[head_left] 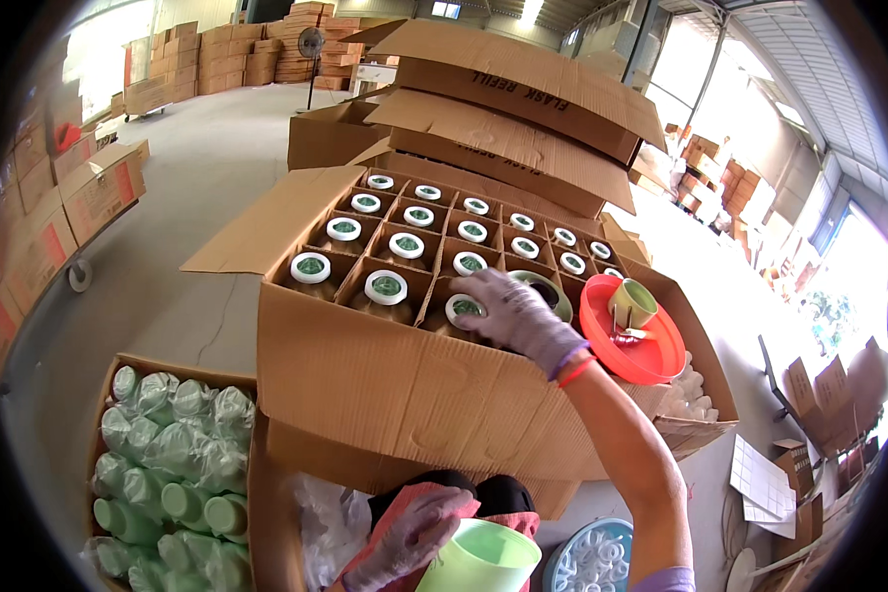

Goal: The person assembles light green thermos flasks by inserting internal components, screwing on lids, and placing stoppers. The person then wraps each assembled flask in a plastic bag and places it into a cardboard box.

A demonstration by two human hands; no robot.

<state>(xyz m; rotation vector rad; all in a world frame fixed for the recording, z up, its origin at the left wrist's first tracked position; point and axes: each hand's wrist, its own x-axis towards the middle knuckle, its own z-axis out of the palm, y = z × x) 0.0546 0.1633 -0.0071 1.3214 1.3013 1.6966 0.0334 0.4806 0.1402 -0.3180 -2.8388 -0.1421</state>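
Note:
My right hand (518, 318), in a light glove with a purple cuff, reaches into a divided carton (385, 360). Its fingers curl over the white-ringed top of a flask refill (465, 308) in the front row. Several similar refills, each with a white ring and green centre, stand upright in the other cells. Down at my lap, my gloved left hand (419, 538) lies against the side of a pale green flask body (481, 557) and steadies it, open end up. Part of that hand's grip is hidden.
On the carton's right sits a red tray (633, 335) holding a small green cup (632, 304). A box of plastic-wrapped green flask bodies (173, 464) stands at lower left. A blue basin (590, 557) holds white rings. Open cartons (523, 99) rise behind; a fan (310, 44) stands farther back.

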